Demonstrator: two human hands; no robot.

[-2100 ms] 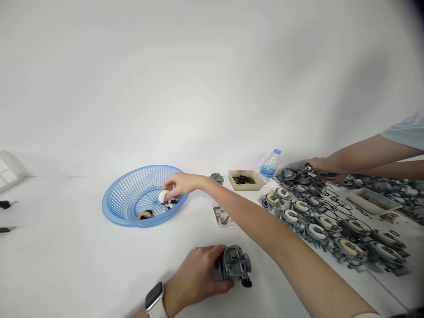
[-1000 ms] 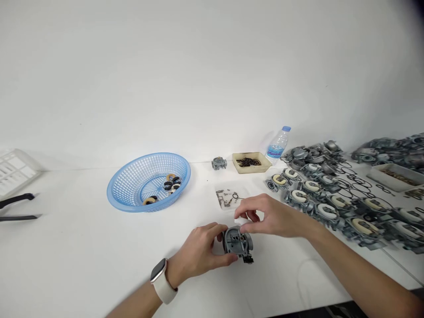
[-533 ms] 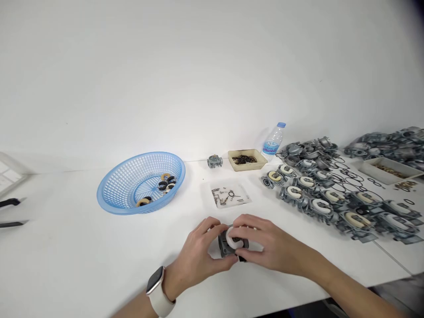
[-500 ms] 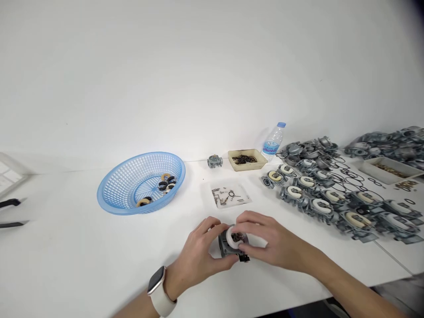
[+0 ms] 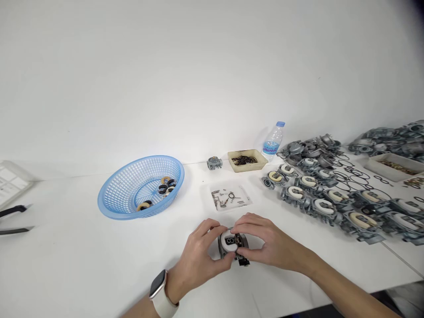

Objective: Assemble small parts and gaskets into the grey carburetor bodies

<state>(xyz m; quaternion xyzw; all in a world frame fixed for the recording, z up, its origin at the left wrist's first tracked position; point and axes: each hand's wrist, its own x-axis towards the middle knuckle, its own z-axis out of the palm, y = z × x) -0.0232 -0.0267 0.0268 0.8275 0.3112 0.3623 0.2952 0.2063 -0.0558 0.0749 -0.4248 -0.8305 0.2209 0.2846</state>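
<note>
- Left hand (image 5: 201, 252): grip pinches the metal body (image 5: 245, 243) on the table (image 5: 92, 265), at six o'clock of the view.
- Right hand (image 5: 265, 241): grip pinches the white C-shaped piece (image 5: 224, 243) lying on that body.
- From the body: blue basket (image 5: 122, 187) at ten o'clock, clear packet (image 5: 241, 194) at twelve, bottle (image 5: 270, 147) at one.
</note>
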